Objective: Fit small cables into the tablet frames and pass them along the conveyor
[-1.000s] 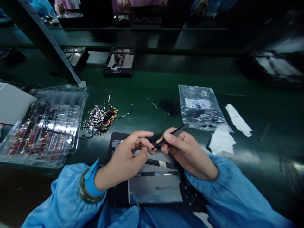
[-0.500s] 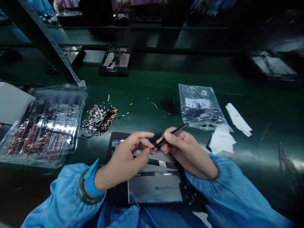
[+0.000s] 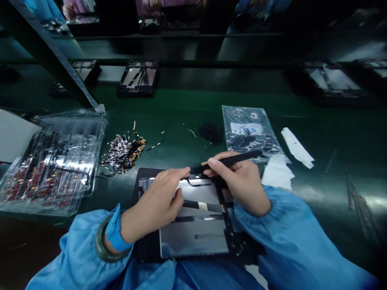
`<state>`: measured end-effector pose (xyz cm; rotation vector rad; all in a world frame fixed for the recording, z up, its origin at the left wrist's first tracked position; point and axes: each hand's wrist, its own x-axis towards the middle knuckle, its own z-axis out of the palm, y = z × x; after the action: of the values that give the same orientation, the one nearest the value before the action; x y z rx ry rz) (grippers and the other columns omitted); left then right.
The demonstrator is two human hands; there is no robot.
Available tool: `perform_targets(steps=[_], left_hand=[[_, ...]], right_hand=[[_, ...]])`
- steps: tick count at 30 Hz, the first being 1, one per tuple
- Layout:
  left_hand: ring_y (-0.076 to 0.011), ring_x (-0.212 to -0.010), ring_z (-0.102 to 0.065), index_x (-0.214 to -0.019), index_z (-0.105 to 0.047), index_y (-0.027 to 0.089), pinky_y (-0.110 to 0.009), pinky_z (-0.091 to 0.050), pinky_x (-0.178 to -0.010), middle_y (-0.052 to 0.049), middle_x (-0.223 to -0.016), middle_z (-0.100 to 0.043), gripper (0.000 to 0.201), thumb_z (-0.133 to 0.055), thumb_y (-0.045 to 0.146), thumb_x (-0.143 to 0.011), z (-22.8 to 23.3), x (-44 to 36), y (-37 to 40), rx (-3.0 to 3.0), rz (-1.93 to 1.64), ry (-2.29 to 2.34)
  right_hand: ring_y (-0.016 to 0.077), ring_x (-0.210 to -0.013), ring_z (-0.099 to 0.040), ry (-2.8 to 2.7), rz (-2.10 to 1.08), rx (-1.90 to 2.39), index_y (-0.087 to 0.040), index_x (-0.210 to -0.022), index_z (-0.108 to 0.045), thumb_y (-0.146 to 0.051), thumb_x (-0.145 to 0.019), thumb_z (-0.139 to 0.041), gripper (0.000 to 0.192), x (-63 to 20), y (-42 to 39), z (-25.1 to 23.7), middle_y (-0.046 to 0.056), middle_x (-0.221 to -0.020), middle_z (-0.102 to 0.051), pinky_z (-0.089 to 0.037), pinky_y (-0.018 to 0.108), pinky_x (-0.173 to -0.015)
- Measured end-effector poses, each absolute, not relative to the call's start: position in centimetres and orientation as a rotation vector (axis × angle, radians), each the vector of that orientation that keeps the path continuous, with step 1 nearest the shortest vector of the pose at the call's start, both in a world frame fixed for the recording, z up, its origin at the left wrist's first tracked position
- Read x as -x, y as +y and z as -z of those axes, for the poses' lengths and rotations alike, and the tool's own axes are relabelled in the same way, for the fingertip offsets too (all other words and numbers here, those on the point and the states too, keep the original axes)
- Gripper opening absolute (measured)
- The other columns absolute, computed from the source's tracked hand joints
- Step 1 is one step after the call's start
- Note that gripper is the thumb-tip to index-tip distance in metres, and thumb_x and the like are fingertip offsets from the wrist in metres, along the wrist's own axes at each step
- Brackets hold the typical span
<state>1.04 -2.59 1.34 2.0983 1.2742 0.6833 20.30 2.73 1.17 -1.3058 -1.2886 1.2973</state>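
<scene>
An opened tablet [image 3: 198, 192] with silver battery panels lies before me in a black tray or casing. My right hand [image 3: 242, 177] grips black tweezers [image 3: 238, 158] like a pen, their tip pointing left at the tablet's far edge. What sits at the tip is too small to make out. Fingers stretched forward, my left hand [image 3: 157, 199] rests over the tablet's upper left part, its fingertips at the far edge close to the tweezers' tip. A thin black cable [image 3: 199, 184] curves just below that edge.
Left of the tablet are a heap of small flex cables [image 3: 125, 151] and clear plastic trays [image 3: 69, 157] of parts. Beyond it lie small black pieces [image 3: 211, 133], a plastic bag [image 3: 249, 131] and white paper scraps [image 3: 298, 147]. Another opened device [image 3: 138, 79] stands farther back; co-workers sit opposite.
My left fingers have uncurled from their pinch and now lie along the tablet's far edge. The tweezers have tilted flatter, with their tip brought to that edge. The view has shifted slightly.
</scene>
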Motion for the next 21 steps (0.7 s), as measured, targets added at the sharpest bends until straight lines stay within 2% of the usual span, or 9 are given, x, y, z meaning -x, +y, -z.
perform_targets(steps=[5, 13, 21], left_hand=[[-0.0208, -0.115, -0.054, -0.128, -0.042, 0.021, -0.040, -0.046, -0.098, -0.009, -0.119, -0.061, 0.043, -0.041, 0.010, -0.087, -1.7, -0.4, -3.1, -2.042, -0.710, 1.269], [-0.0197, -0.114, -0.055, -0.126, -0.045, 0.020, -0.038, -0.047, -0.096, -0.009, -0.121, -0.060, 0.041, -0.040, 0.009, -0.087, -1.6, -0.4, -3.0, -2.069, -0.705, 1.276], [-0.0209, -0.111, -0.057, -0.125, -0.044, 0.014, -0.041, -0.050, -0.093, -0.013, -0.118, -0.061, 0.041, -0.039, 0.005, -0.085, -1.1, -1.0, -2.6, -2.289, -0.691, 1.298]], right_hand=[[0.0161, -0.057, -0.066, -1.526, -1.275, 1.302, -0.019, -0.074, -0.061, -0.042, -0.076, -0.068, 0.024, -19.8, 2.8, -0.9, 0.001, -0.063, -0.064, -0.053, 0.027, -0.055], [0.0152, -0.061, -0.063, -1.790, -1.079, 1.344, -0.019, -0.074, -0.064, -0.037, -0.080, -0.062, 0.019, -19.7, 2.6, -0.6, 0.002, -0.072, -0.066, -0.048, 0.026, -0.054], [0.0145, -0.051, -0.062, -1.382, -1.082, 1.253, -0.020, -0.071, -0.060, -0.038, -0.078, -0.067, 0.021, -20.7, 1.8, -1.3, -0.001, -0.060, -0.064, -0.051, 0.025, -0.049]])
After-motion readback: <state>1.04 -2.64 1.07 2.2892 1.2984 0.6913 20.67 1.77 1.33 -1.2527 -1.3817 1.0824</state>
